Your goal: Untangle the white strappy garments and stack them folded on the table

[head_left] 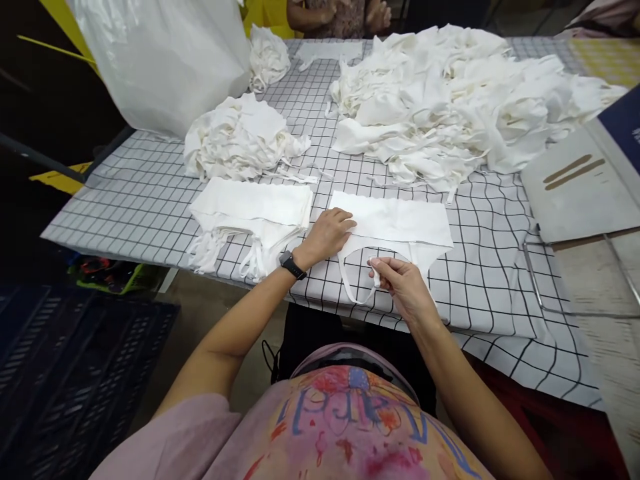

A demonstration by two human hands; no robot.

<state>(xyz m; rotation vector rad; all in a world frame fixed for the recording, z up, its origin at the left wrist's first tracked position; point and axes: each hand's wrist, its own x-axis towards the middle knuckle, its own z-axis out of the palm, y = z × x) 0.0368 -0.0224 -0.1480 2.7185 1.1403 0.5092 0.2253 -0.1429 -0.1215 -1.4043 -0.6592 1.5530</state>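
Note:
A flat white fabric piece (400, 223) with thin straps lies on the checked tablecloth (490, 267) in front of me. My left hand (327, 233), a dark watch on its wrist, rests palm down on the piece's left edge with fingers curled. My right hand (400, 280) pinches a thin white strap (374, 267) of the piece near the table's front edge. Left of it sits a neat stack of folded white pieces (255, 213).
A big heap of loose white pieces (465, 100) fills the back right; a smaller heap (235, 137) lies back left. A large white plastic bag (165, 60) stands at the far left. A grey board (575, 183) lies right. Another person's hands (350, 13) show across the table.

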